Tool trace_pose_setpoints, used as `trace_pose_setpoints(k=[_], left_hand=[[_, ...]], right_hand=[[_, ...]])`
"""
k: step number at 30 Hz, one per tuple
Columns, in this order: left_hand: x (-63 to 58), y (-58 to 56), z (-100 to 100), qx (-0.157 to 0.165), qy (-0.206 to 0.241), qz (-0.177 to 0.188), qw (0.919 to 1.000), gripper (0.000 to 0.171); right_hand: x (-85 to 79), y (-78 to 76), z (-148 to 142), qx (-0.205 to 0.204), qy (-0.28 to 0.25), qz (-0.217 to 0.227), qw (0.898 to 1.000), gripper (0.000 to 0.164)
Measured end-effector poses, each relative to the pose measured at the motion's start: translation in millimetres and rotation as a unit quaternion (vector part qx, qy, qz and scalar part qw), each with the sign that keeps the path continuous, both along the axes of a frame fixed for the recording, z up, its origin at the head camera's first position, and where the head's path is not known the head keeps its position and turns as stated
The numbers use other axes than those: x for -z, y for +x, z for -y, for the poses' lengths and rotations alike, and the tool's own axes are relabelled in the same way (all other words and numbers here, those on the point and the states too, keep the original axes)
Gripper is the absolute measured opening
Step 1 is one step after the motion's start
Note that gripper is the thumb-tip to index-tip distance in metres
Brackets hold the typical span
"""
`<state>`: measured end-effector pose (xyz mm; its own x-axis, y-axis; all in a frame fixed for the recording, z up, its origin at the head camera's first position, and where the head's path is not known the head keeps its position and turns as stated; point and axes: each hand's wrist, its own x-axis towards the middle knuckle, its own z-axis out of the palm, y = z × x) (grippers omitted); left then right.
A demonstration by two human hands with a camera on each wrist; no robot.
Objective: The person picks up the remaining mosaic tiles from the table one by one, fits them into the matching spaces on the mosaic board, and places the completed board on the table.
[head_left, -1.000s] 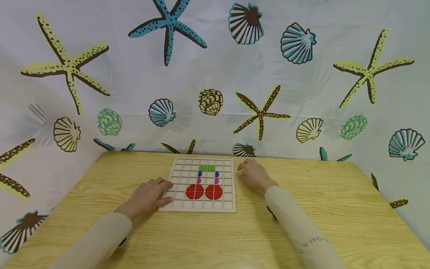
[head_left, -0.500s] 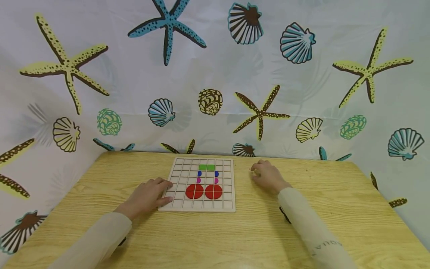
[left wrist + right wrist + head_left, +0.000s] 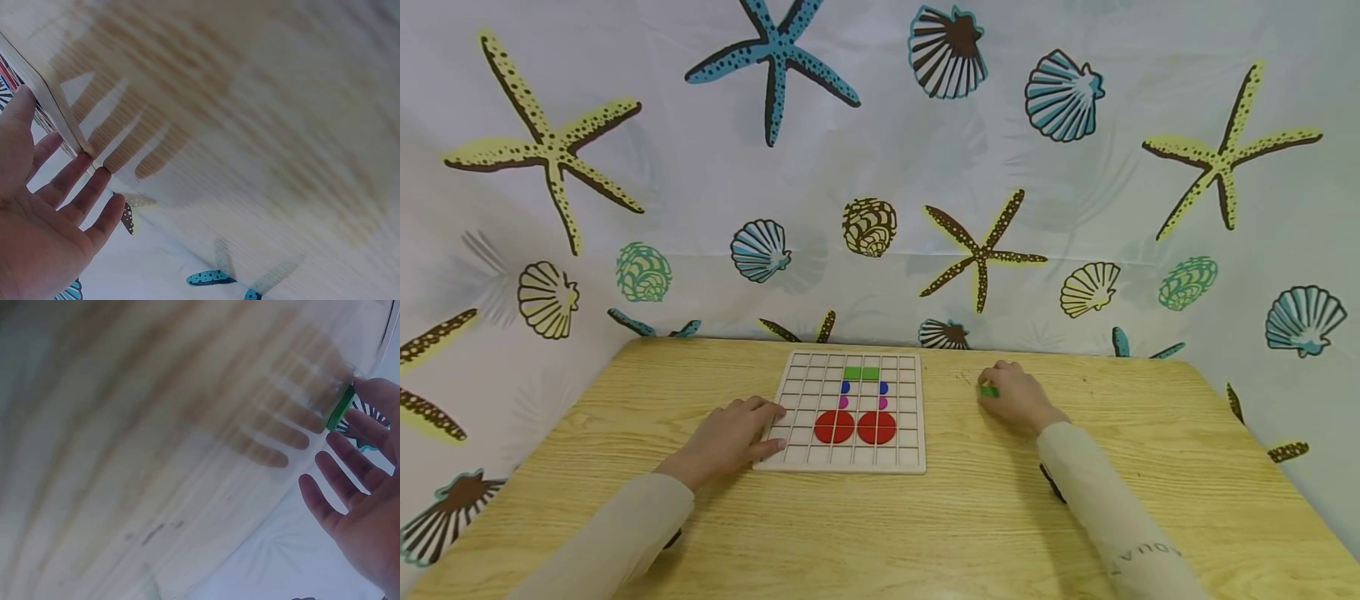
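Observation:
A pale square grid board point(image 3: 797, 454) lies flat on the table. On it, green tiles point(image 3: 862, 374) stand above small blue point(image 3: 883, 388) and pink half-discs point(image 3: 883, 402), over two red discs point(image 3: 835, 427) made of quarter pieces. My left hand point(image 3: 730, 437) rests at the board's left edge, thumb and fingertips touching it, fingers fairly straight, as the left wrist view point(image 3: 56, 206) also shows. Right of the board, my right hand point(image 3: 1017, 398) pinches a small green tile point(image 3: 988, 391) between thumb and index finger, low at the table; its other fingers are spread in the right wrist view.
The wooden table point(image 3: 865, 533) reaches back to a cloth backdrop point(image 3: 880, 167) printed with starfish and shells, which also closes off both sides. Small dark marks point(image 3: 962, 377) show on the wood between the board and my right hand.
My right hand has moved right, away from the board's edge, and the green tile now shows between its thumb and finger. My left hand and the board stay where they were.

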<state>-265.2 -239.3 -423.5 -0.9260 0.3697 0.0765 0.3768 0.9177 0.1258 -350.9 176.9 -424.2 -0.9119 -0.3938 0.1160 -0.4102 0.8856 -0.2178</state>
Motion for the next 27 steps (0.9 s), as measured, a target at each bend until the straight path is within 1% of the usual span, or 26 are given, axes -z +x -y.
trace_pose_setpoints(k=[5,10,18,27], left_hand=[[-2.1,0.6,0.3,0.005,0.001,-0.005,1.0,0.048],[-1.6,1.2,0.8,0.01,0.003,-0.008,0.9999,0.047],[-0.6,1.6,2.3,0.014,0.003,-0.014,0.9998,0.047],[-0.1,1.4,2.5,0.018,0.001,-0.015,0.9997,0.047]], right_hand=[[-3.0,1.7,-4.4,-0.001,-0.003,0.013,1.0,0.03],[-3.4,3.8,-8.9,-0.006,-0.013,0.028,1.0,0.031],[-3.3,5.5,-12.1,-0.01,-0.015,0.029,0.999,0.028],[-4.6,7.4,-11.8,-0.004,-0.015,0.031,0.999,0.026]])
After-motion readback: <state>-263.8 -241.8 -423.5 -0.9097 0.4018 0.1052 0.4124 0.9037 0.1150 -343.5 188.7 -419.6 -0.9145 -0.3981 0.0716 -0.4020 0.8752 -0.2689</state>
